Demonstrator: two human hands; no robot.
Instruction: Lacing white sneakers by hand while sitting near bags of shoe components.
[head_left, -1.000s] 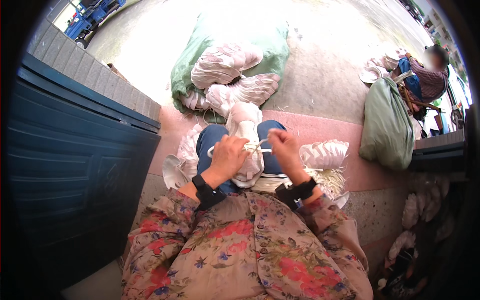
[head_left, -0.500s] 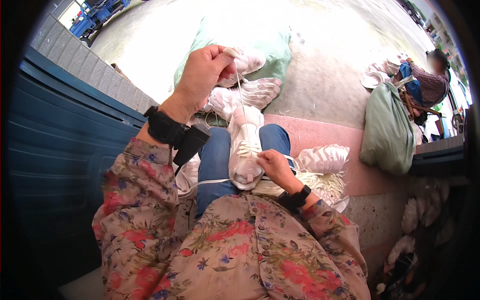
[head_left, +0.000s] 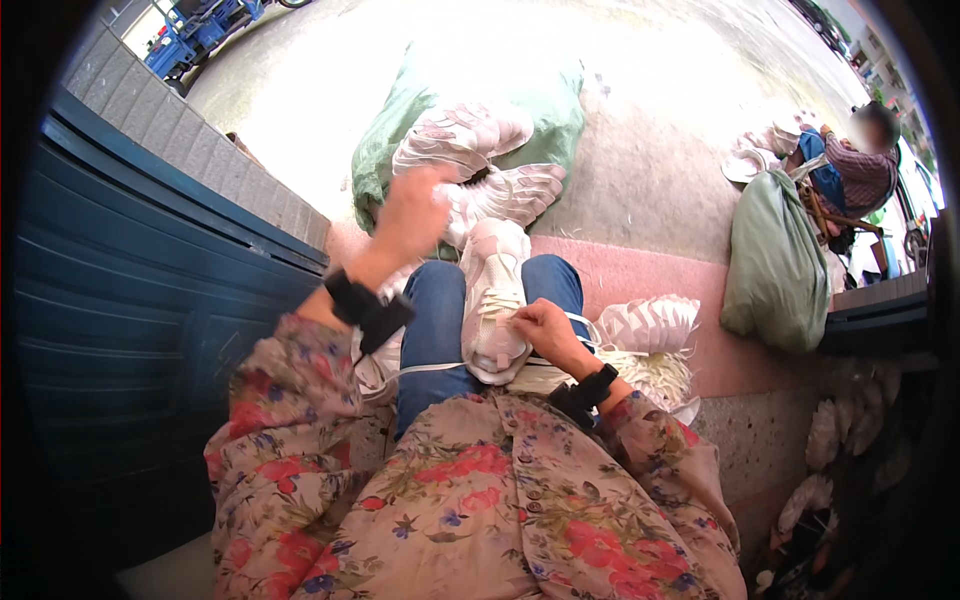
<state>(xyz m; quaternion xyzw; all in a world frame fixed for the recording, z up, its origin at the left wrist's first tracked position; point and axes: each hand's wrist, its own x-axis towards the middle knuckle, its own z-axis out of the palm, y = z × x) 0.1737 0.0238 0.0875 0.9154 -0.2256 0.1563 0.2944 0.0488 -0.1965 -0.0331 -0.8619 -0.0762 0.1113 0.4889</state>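
Observation:
A white sneaker (head_left: pixel 494 262) rests between my knees, its toe pointing away from me and pale laces (head_left: pixel 497 301) threaded across its front. My right hand (head_left: pixel 545 330) is closed in a pinch at the near end of the lacing, on the shoe's right side; the bit of shoelace in its fingertips is mostly hidden. Up and to the left of the shoe, my left hand (head_left: pixel 412 212) is smeared by motion, so its fingers and anything in them cannot be made out. Behind that hand lie stacked white sneakers (head_left: pixel 455 138) on a green sack (head_left: pixel 385 120).
A white strap (head_left: pixel 432 367) crosses my thighs. At my right lie another white shoe (head_left: pixel 650 323) and a bundle of pale laces (head_left: pixel 655 372). A full green sack (head_left: pixel 778 265) stands farther right, near a seated person (head_left: pixel 858 170). A blue panelled door (head_left: pixel 170 300) borders my left.
My left hand has come down toward me from its raised spot, and the taut lace between it and the shoe no longer shows. My right hand stays at the lacing.

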